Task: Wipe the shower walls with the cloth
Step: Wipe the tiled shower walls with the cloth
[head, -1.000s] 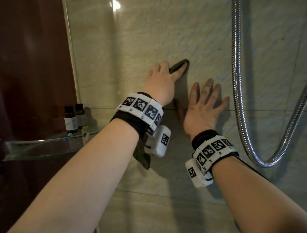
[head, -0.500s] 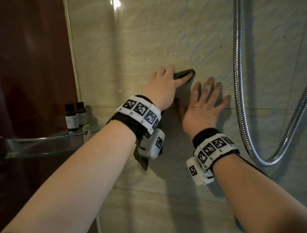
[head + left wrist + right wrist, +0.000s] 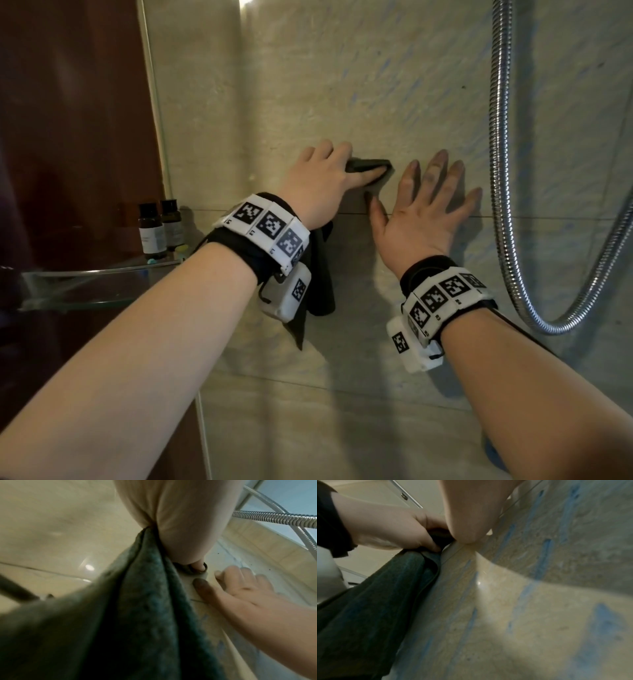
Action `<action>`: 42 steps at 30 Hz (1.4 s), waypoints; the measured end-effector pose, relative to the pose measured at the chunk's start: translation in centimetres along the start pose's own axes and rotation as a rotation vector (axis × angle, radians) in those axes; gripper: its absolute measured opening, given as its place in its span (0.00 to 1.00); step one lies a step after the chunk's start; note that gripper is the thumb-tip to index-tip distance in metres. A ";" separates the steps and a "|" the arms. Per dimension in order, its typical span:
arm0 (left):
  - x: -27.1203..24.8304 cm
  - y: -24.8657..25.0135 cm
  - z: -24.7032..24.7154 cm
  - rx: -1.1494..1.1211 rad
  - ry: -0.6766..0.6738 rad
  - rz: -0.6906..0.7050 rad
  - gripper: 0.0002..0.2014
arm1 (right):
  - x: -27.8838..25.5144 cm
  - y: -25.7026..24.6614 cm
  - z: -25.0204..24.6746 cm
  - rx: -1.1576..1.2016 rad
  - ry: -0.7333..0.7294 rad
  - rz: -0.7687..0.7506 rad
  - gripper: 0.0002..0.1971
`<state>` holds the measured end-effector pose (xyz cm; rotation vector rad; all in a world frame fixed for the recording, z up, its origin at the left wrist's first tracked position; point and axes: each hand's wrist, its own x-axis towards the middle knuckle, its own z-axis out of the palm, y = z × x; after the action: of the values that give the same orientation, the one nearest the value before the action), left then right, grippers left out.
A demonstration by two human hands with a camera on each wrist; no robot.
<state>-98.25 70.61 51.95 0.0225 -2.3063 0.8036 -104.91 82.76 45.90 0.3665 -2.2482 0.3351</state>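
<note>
A dark green cloth [image 3: 363, 166] is pressed to the beige tiled shower wall [image 3: 342, 85] under my left hand [image 3: 318, 181]. That hand grips it with curled fingers, index finger stretched over its top corner. The rest of the cloth [image 3: 318, 274] hangs down below my wrist. In the left wrist view the cloth [image 3: 145, 615] bunches out from under the palm. My right hand [image 3: 421, 212] lies flat on the wall just right of the cloth, fingers spread, holding nothing. The right wrist view shows the left hand [image 3: 385, 527] clutching the cloth [image 3: 376, 601] beside blue streaks on the wall [image 3: 539, 588].
A metal shower hose [image 3: 500, 171] hangs in a loop at the right of my right hand. At the left, a glass partition edge [image 3: 154, 102] meets the wall, and a glass shelf [image 3: 85, 284] carries two small dark bottles [image 3: 150, 233].
My left hand has slid the cloth down the wall, ending level with the right hand's fingertips. The right hand has stayed flat in place.
</note>
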 end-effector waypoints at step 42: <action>1.6 -2.0 -1.8 -0.198 0.096 -0.388 0.38 | 0.2 0.1 0.3 0.011 -0.021 -0.004 0.38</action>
<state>-97.96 70.31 54.98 0.3256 -2.1834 0.3698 -105.27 82.71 45.86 0.3821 -2.2671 0.3426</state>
